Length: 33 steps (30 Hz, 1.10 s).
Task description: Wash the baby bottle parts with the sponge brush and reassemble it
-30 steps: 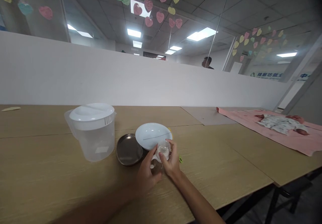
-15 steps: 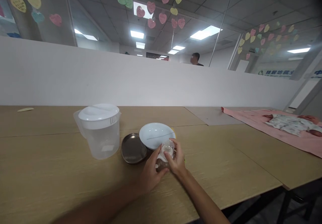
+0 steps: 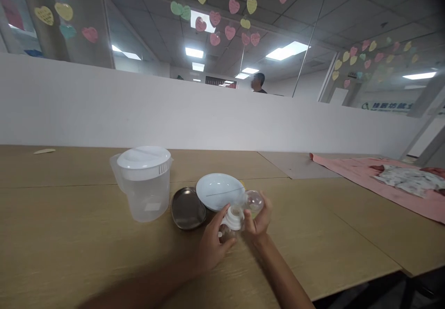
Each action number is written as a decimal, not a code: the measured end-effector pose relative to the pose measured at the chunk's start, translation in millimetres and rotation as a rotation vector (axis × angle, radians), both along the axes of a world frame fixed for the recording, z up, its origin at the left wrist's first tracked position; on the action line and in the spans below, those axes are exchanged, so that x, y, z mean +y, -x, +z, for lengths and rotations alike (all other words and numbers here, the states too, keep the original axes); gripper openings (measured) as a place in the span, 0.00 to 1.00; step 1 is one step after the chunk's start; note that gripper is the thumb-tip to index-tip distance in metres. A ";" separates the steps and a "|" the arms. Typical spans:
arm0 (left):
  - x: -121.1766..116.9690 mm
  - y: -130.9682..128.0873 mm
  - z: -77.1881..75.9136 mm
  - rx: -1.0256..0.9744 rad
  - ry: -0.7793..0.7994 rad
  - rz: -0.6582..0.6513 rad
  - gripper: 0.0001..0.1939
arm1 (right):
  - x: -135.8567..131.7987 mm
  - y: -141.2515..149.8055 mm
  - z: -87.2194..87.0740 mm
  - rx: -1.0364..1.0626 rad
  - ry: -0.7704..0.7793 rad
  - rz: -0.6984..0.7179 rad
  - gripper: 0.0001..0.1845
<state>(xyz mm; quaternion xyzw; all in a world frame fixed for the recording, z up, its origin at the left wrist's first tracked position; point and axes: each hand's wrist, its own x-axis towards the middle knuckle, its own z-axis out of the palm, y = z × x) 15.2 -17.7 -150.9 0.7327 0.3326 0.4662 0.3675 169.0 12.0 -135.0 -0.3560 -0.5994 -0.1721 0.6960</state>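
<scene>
My left hand is wrapped round a baby bottle with a white collar, held tilted above the table. The clear dome cap of the bottle is in my right hand, off the bottle and just to its right. Behind the bottle lies a white bowl with a thin straight line across its inside; I cannot tell whether it is an object or a mark. A dark metal tray touches or nearly touches the bowl on the left. My fingers hide part of the bottle's body.
A clear plastic pitcher with a white lid stands left of the tray. On the right, a doll in patterned clothing lies on a pink cloth. A low white wall borders the table; a person is beyond it.
My right hand has lifted the clear cap off the bottle and moved right with it. The left hand keeps hold of the bottle. The view has turned slightly left.
</scene>
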 end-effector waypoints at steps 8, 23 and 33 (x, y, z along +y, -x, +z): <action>-8.4 23.7 7.8 0.035 0.073 0.080 0.37 | 27.9 -11.8 16.2 -0.117 0.238 -0.006 0.23; -6.7 25.7 5.1 0.020 0.045 0.084 0.38 | 36.5 -10.6 -14.0 -0.311 0.554 0.287 0.14; -6.9 25.0 9.9 0.018 0.031 0.046 0.36 | 15.7 -2.7 -3.5 -0.255 0.360 0.216 0.16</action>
